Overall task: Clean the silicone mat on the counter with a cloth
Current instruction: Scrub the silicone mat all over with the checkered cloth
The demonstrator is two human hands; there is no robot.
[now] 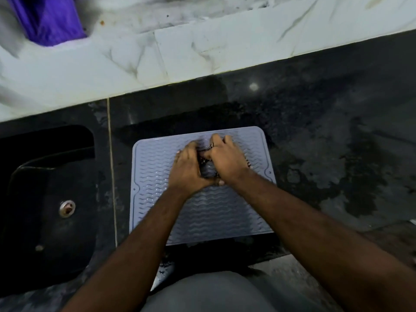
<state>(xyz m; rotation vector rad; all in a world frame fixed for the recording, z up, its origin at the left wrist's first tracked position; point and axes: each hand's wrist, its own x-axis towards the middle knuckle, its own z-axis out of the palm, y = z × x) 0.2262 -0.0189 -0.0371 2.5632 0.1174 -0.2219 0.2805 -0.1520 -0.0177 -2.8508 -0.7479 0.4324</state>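
Observation:
A grey-blue silicone mat (207, 212) with wavy ridges lies flat on the black counter in front of me. Both of my hands press together on its far half. My left hand (189, 170) and my right hand (227, 161) are closed around a small dark patterned cloth (208, 170), which shows only in the gap between them and at the right hand's outer edge. Most of the cloth is hidden under my palms and fingers.
A black sink (45, 199) with a metal drain (66, 208) sits left of the mat. The dark counter (326, 143) to the right is wet in patches. White marble tiles (202, 46) back the counter, with a purple object (48, 19) at the far left.

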